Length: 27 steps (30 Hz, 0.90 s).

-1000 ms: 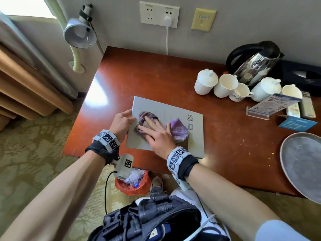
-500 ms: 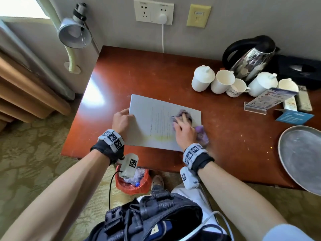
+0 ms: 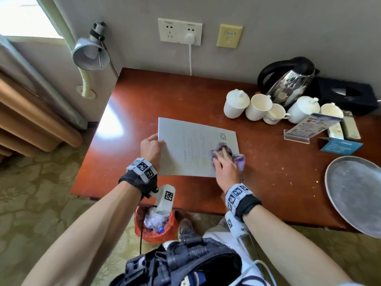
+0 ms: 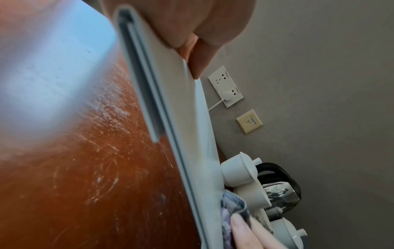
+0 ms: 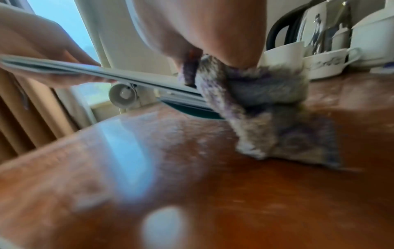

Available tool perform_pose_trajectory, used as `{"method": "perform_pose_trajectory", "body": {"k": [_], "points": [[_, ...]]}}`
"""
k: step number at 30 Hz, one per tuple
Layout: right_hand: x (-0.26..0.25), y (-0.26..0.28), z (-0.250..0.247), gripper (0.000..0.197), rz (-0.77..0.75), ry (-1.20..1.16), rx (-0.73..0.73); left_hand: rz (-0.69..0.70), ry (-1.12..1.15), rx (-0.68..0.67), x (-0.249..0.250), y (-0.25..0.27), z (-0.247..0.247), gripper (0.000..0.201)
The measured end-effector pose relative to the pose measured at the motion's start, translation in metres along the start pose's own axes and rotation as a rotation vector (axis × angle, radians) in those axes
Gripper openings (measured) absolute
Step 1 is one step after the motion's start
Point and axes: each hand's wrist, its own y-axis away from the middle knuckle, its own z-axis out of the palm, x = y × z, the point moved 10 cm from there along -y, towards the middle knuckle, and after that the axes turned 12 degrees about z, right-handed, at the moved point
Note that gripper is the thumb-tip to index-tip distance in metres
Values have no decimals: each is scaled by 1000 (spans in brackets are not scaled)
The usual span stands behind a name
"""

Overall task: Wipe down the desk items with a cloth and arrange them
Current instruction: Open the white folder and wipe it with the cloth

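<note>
A thin grey folder lies near the front of the red-brown desk. My left hand grips its left edge, thumb on top and fingers underneath, and that edge is raised a little off the wood in the right wrist view. My right hand presses a purple cloth onto the folder's right edge with fairly straight fingers. Part of the cloth hangs over that edge onto the desk. In the left wrist view the folder runs away from my thumb towards the cloth.
White cups and lidded mugs stand at the back right by a steel kettle and a black box. A card holder, a blue card and a round metal tray lie further right. A red bin sits under the desk.
My right hand has swept the cloth across the folder from its left part to its right edge. My left hand has stayed on the left edge.
</note>
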Motion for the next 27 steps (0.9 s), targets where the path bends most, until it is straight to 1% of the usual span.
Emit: {"method": "perform_pose_trajectory", "body": {"k": [1, 2, 4, 6, 7, 9, 11, 12, 14, 16, 18, 19, 20, 22, 25, 27], "points": [[-10, 5, 1, 36, -16, -34, 8, 8, -5, 9, 3, -2, 1, 38], [-29, 15, 5, 35, -83, -54, 11, 11, -8, 22, 4, -4, 2, 38], [-76, 45, 20, 35, -273, -61, -9, 25, -13, 35, 10, -7, 4, 38], [-109, 73, 39, 37, -430, -59, -53, 62, -8, 33, 15, -4, 6, 39], [-117, 82, 43, 38, -481, -61, -66, 75, 6, 24, 16, -1, 8, 40], [-117, 86, 44, 40, -545, -32, -99, 62, 25, 23, 11, 3, 7, 40], [-96, 75, 42, 42, -539, 25, -106, 17, 12, 36, -1, 2, 1, 40], [-78, 65, 37, 42, -487, 45, -78, -5, 2, 35, -7, 2, -1, 41], [-31, 38, 15, 41, -313, 60, 32, -47, 11, 24, -16, 3, -2, 42], [9, 18, -2, 36, -115, 31, 83, -57, 42, 19, -17, 5, -3, 42], [18, 12, -2, 35, 6, -1, 89, -48, 60, -18, -13, 4, 0, 39], [11, 12, 3, 35, 24, -37, 71, -40, 75, -44, -11, 3, 2, 37], [-3, 16, 10, 36, -2, -80, 42, -35, 88, -65, -10, 1, 4, 37], [-37, 28, 22, 37, -143, -116, 3, -34, 89, -86, -10, 0, 5, 38], [-74, 56, 40, 42, -362, -65, -58, -18, 85, -82, -7, -2, 7, 35], [-87, 66, 42, 42, -436, -47, -80, -7, 75, -63, -8, -6, 6, 32]]}}
